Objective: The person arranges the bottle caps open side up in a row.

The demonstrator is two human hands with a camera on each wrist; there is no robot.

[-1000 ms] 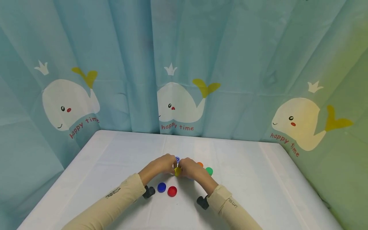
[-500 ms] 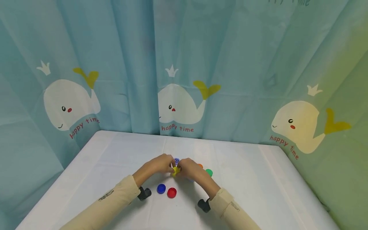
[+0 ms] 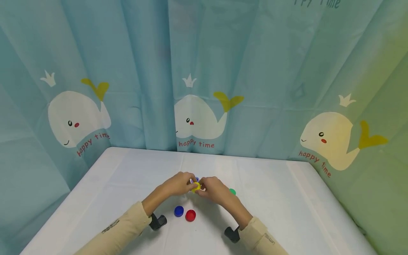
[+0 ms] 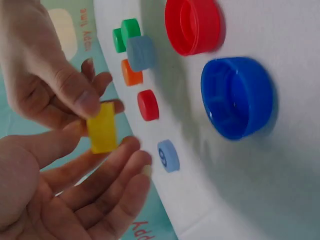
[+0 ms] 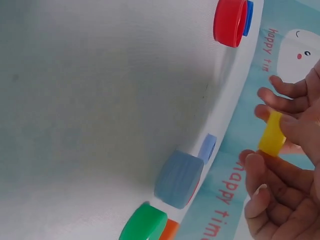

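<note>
The left hand [image 3: 180, 183] and right hand [image 3: 215, 189] pinch the yellow cap [image 3: 196, 187]; if 1 loosens too early, the cap could drop and roll across the table [image 3: 274, 202].

Curtained-off tabletop recording spot: white-topped table [image 3: 280, 198] w/ blue-green curtains [image 3: 271, 53] hung close behind it & along L and R sides. Fabric has a nursery-style print: white whales [image 3: 204, 113] w/ yellow tails, sm. crowns [image 3: 189, 81], red "happy time" lettering [image 3: 196, 143]. Blk cameras [image 3: 158, 222] worn at both of the person's wrists. Rest of rm. hidden; bldg. type (home, studio, etc.) can't be told.
</note>
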